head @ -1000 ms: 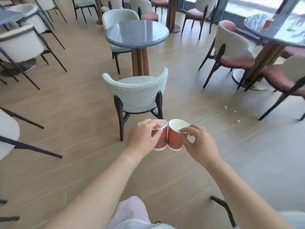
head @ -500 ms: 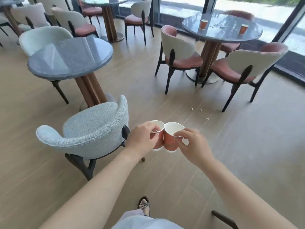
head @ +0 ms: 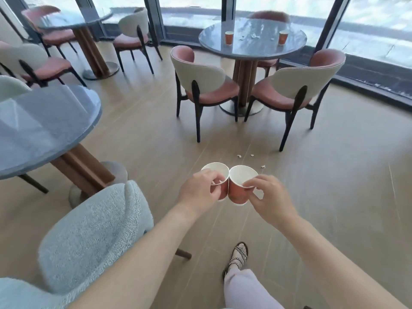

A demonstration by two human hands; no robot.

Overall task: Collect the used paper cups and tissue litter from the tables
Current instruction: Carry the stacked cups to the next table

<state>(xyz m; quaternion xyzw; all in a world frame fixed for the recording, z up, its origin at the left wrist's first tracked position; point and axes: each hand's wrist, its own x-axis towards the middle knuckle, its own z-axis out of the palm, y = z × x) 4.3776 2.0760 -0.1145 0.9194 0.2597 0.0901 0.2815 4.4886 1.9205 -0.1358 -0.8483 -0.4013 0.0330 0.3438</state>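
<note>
Left hand (head: 201, 189): fingers curl over the rim of the first cup (head: 214, 172), gripping it.
Right hand (head: 270, 197): pinches the rim of the second cup (head: 238, 191), fingertips over its lip.
Held cups: upright, side by side, walls touching, above the floor (head: 334, 175).
Far desk (head: 252, 50): by the window; a left cup (head: 229, 37) and a right cup (head: 282, 37) stand well apart, tissue scraps (head: 254, 36) between them.
Floor scraps (head: 239, 155): small pale bits near the pink chairs (head: 287, 85).
Near desk (head: 44, 126): at left, beside a blue-grey chair (head: 93, 230).

Paper cups (head: 239, 188), a glossy stone-look tabletop (head: 256, 44), a nubbly cloth chair (head: 93, 233), matt wood-look floor (head: 156, 134).
</note>
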